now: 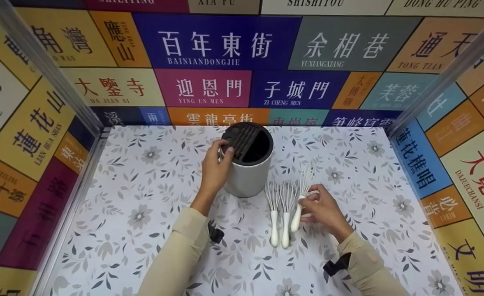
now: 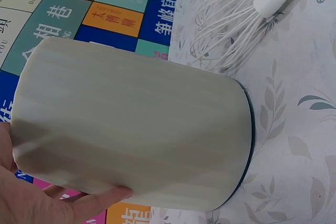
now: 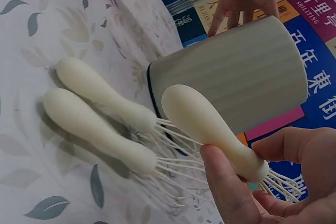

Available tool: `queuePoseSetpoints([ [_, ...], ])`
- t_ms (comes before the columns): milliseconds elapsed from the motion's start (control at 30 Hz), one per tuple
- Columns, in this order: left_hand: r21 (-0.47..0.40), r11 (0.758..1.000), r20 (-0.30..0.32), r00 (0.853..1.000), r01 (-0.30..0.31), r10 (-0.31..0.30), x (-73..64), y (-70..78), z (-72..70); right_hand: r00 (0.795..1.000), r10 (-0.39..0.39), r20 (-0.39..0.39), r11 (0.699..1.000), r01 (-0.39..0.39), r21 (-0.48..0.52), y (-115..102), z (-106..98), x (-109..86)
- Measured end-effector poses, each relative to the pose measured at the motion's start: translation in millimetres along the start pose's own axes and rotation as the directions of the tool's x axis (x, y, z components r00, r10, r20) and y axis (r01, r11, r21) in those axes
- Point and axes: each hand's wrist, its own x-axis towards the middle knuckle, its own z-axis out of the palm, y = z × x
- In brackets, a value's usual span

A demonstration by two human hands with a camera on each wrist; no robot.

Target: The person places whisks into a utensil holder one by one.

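Two sleeves nearest the body, the left sleeve (image 1: pixel 176 250) and the right sleeve (image 1: pixel 365 257), a dark band at each wrist. Beyond them, side by side on the leaf-print cloth (image 1: pixel 114 242), a left whisk (image 1: pixel 274 220) and a middle whisk (image 1: pixel 286 224), handles toward the person, wires away.

Just right of these, the right hand (image 1: pixel 324 207): thumb and fingers pinch the upper handle of a third whisk (image 3: pixel 197 119), which looks lifted off the cloth. Long axis slanting: handle end low and near, pointing back toward the person; wire end far, leaning a little right. From the right fingers, the pale cylindrical holder (image 1: pixel 248 179) stands to the left and farther off, upright, apart from the held whisk. Its top faces up, the larger dark opening on the right part, the side nearer this hand; slats and small holes on the left.

At the holder's left, the left hand (image 1: pixel 217 164) grips the rim and side, thumb by the top edge, a finger along the outer wall. Farthest back, wall panels (image 1: pixel 217 41) in many colours, lettered with place names
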Motion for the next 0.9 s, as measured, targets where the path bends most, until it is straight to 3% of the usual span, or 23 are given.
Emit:
queuePoseSetpoints([
  [400,0.000,1.000,-0.005,1.000,-0.010,0.010,4.1,1.6,1.7,0.987,-0.162,-0.012,0.984,0.162,0.068,-55.4,2.2,2.0],
  [900,-0.007,1.000,-0.014,1.000,-0.018,0.018,0.7,0.5,2.9,0.937,-0.347,-0.032,0.930,0.349,0.115,-124.4,21.5,6.6],
])
